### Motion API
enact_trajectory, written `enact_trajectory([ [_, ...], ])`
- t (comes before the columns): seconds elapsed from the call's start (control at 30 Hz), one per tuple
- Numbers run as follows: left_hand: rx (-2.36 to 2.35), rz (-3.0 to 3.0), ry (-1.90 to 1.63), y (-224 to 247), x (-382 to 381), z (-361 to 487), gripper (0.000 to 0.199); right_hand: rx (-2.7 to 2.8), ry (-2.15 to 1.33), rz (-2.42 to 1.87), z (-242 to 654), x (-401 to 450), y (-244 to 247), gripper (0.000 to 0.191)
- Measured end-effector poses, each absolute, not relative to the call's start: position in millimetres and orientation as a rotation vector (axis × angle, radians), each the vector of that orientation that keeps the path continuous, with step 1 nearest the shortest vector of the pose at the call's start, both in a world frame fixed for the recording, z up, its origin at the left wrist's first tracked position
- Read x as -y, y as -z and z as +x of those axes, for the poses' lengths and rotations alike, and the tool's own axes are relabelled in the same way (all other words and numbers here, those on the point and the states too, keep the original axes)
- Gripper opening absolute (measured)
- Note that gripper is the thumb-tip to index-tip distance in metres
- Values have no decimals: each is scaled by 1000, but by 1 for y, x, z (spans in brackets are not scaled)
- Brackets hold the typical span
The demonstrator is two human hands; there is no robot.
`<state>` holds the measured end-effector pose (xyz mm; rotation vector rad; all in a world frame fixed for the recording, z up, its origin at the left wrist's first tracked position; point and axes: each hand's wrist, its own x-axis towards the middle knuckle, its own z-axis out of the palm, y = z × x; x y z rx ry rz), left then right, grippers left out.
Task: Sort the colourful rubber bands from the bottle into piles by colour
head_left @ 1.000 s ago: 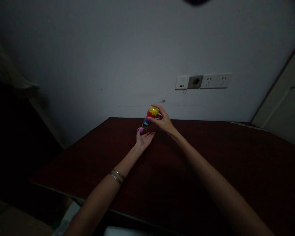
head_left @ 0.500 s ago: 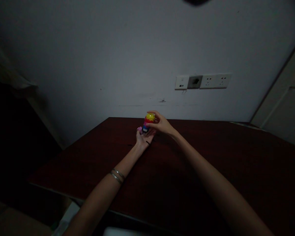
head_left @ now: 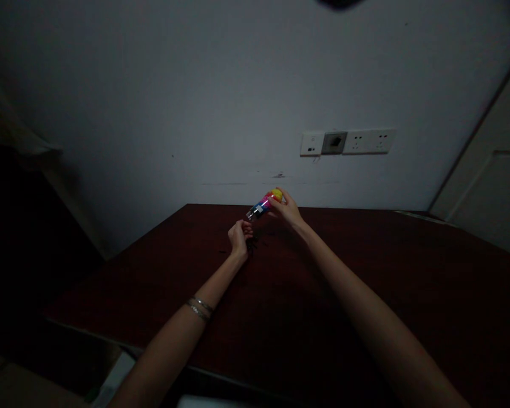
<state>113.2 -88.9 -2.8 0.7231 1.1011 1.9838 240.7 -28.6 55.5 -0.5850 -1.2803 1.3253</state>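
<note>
Pinched bottle (head_left: pixel 262 206) by its yellow end in right hand (head_left: pixel 289 212), tilted down, likely to aim clear end at part-curled left hand (head_left: pixel 238 236), couldn't tell if gripping.

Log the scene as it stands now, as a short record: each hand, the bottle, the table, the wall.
right hand: grips the bottle near its yellow end
left hand: fingers curled, beside the bottle's clear end; contents hidden
bottle: tilted, clear end low, multicoloured
table: dark red-brown; small dark pieces beside the left hand
wall: sockets above the table
</note>
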Motion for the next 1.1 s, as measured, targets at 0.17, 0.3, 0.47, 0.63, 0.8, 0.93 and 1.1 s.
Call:
enact_trajectory([
  [0.17,-1060,1051,-1933,-1,97,124,20,1084,-1426,-573,250,20,-43,37],
  [0.3,-1084,1086,-1958,-2,102,129,22,1048,-1450,-536,254,15,-39,31],
  [0.47,-1005,1068,-1844,-6,110,133,41,1088,-1449,-560,254,15,-37,32],
  [0.63,-919,1040,-1628,-5,112,143,68,1179,-1485,-501,252,23,-40,44],
  [0.8,-794,1015,-1462,2,113,146,75,1320,-1497,-494,254,29,-42,58],
  [0.93,-727,971,-1354,6,113,143,79,1399,-1518,-474,258,25,-39,62],
  [1.1,-674,1072,-1293,11,109,139,83,1381,-1504,-529,263,18,-32,59],
])
